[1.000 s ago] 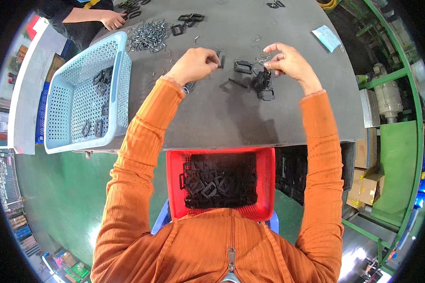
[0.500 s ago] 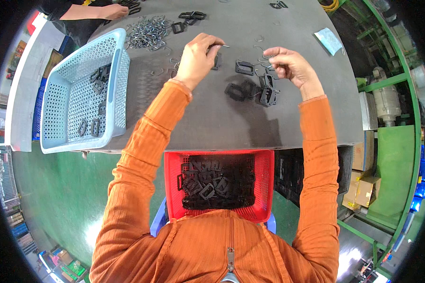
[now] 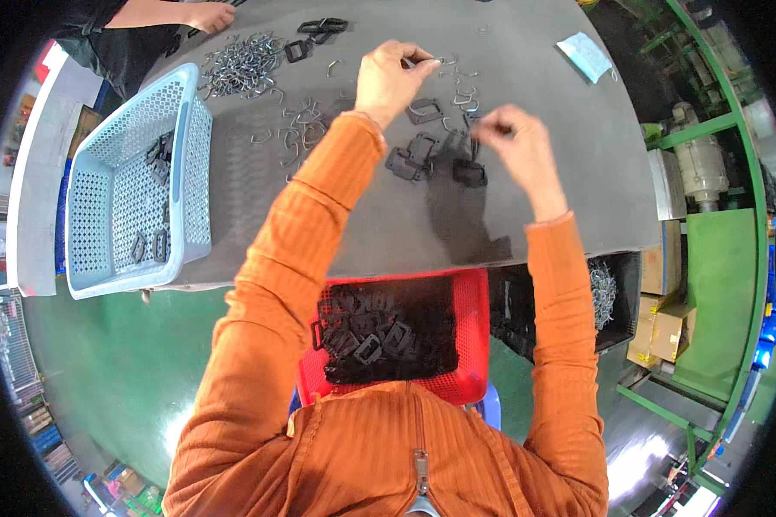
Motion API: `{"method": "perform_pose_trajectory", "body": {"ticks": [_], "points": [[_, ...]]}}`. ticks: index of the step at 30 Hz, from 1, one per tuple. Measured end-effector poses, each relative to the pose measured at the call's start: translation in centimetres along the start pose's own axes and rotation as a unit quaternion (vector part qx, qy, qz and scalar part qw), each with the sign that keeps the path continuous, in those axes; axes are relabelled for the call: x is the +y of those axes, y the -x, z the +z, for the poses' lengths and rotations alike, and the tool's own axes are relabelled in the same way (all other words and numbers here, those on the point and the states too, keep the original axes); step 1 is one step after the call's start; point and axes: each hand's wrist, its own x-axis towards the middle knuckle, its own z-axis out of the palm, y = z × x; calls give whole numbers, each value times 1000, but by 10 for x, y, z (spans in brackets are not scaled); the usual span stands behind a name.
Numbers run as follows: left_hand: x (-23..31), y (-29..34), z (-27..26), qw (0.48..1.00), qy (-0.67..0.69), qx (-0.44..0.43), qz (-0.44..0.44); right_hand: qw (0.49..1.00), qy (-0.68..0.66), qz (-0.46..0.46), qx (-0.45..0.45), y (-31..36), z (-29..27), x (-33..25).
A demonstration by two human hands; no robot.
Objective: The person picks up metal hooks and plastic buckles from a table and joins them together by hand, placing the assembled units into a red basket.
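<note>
My left hand [image 3: 394, 84] is over the far middle of the grey table, thumb and finger pinched on a small bent metal wire hook [image 3: 444, 61]. Lower and to the right, my right hand [image 3: 519, 145] is slightly blurred, its fingertips closed on the upper end of a black rectangular buckle [image 3: 473, 148] that looks tilted up on edge. Beneath that lies another black buckle [image 3: 470, 174], and to its left a small group of black buckles [image 3: 414, 158]. A single buckle [image 3: 424, 110] rests between my hands. Loose wire hooks [image 3: 466, 96] are scattered near both hands.
A heap of metal hooks [image 3: 241, 65] lies at the far left, beside a light blue basket [image 3: 194, 172] holding some buckles. A red basket [image 3: 478, 336] full of buckles stands below the table's edge. A blue mask [image 3: 585, 57] lies far right. Another person's hand [image 3: 211, 16] rests top left.
My left hand has moved right and away from me with the hook. My right hand has come down and left to the buckles and closed on one. The whole view has shifted a little.
</note>
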Motion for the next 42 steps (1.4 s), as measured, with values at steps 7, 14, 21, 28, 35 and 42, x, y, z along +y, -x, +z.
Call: {"method": "perform_pose_trajectory", "body": {"ticks": [7,14,21,28,35,42], "points": [[-26,23,-42,972,-230,6,46,995,-85,-18,42,-22,-9,-36],[33,98,-13,977,-155,-147,-13,965,-66,115,-228,-50,-10,-2],[8,91,-24,986,-113,-15,124,846,-412,264,-212,-54,-49,21],[-9,79,-42,995,-17,22,97,992,111,53,-29,-2,1,30],[-6,73,-63,938,-231,-32,256,987,135,-55,63,6,37,16],[-11,76,-66,979,-68,-50,188,989,38,79,118,-6,12,65]]}}
